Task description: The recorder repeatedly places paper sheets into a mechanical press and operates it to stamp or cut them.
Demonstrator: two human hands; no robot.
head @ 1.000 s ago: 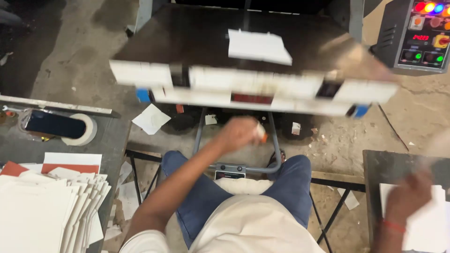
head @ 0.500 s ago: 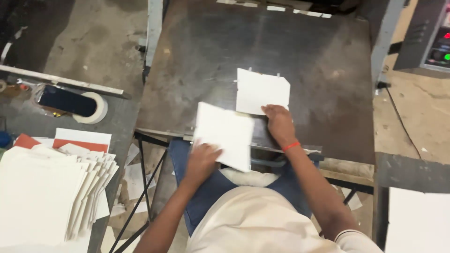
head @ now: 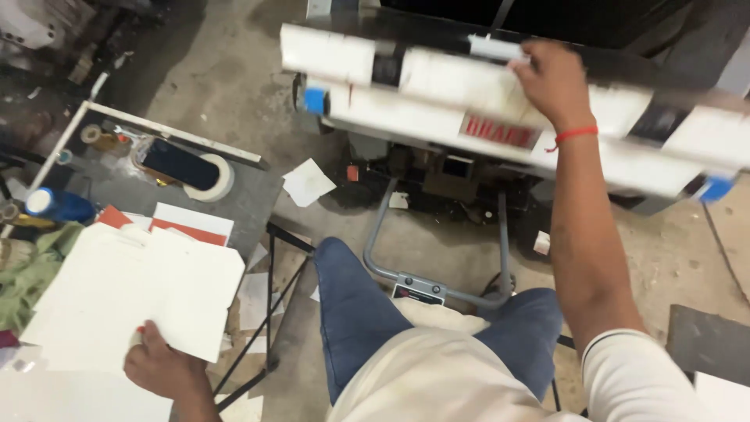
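My right hand (head: 551, 82) is closed over the white padded front bar (head: 437, 98) of a press machine, high in the head view; a red thread circles that wrist. Blue end caps (head: 315, 100) mark the bar's ends. At the lower left, my left hand (head: 164, 366) grips the near edge of a large white sheet (head: 141, 293). The sheet lies on top of a pile of white sheets (head: 55, 391) on the left side table. My knees in blue jeans (head: 351, 305) are below the press.
The left side table (head: 250, 199) carries a roll of tape (head: 212, 178), a blue-capped bottle (head: 58, 205), red and white cards (head: 191, 223) and a green cloth (head: 27, 273). Paper scraps (head: 308, 182) lie on the floor. A grey pedal frame (head: 437, 285) stands between my legs.
Both hands were on white pieces on the open dark platen. Now my left hand has gone to the left pile with a white sheet, and my right hand is up on the press bar.
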